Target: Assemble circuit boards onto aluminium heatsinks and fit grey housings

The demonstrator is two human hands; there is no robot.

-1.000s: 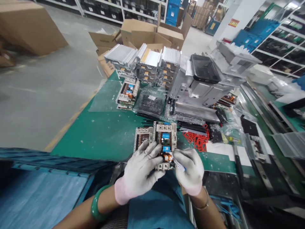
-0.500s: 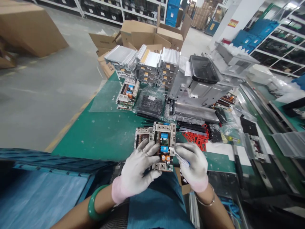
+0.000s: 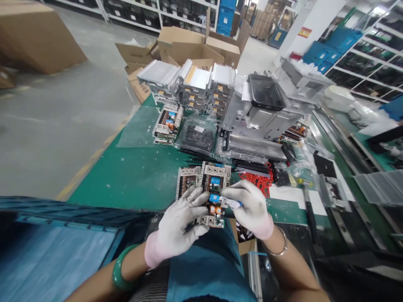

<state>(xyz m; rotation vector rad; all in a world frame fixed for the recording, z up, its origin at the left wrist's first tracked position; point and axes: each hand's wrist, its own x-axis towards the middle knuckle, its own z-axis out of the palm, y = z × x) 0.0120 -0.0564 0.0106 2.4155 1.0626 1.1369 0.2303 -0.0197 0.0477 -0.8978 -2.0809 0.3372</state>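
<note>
A circuit board [image 3: 215,187] with blue and orange parts lies at the table's front edge, its lower end reaching over the edge. My left hand [image 3: 181,220], in a white glove, holds it by its left side, fingertips on the board and thumb near the lower corner. My right hand [image 3: 250,205], also gloved, pinches a slim white pen [image 3: 232,203] with a blue end. The pen's tip points left at the board's right side, by the lower blue part. A second circuit board [image 3: 188,178] lies just left of the first, partly under my left hand.
Behind are finned metal heatsinks [image 3: 162,75], more circuit boards [image 3: 168,123] and a bagged black part [image 3: 199,134]. A phone [image 3: 266,91] lies on metal housings. Red plastic pieces [image 3: 256,181] and a hammer [image 3: 307,205] are to the right. Below the table edge sits a small cardboard box [image 3: 247,245].
My right hand has turned and shifted slightly left, so the pen now lies flatter and shows more of its length. My left hand stays on the board.
</note>
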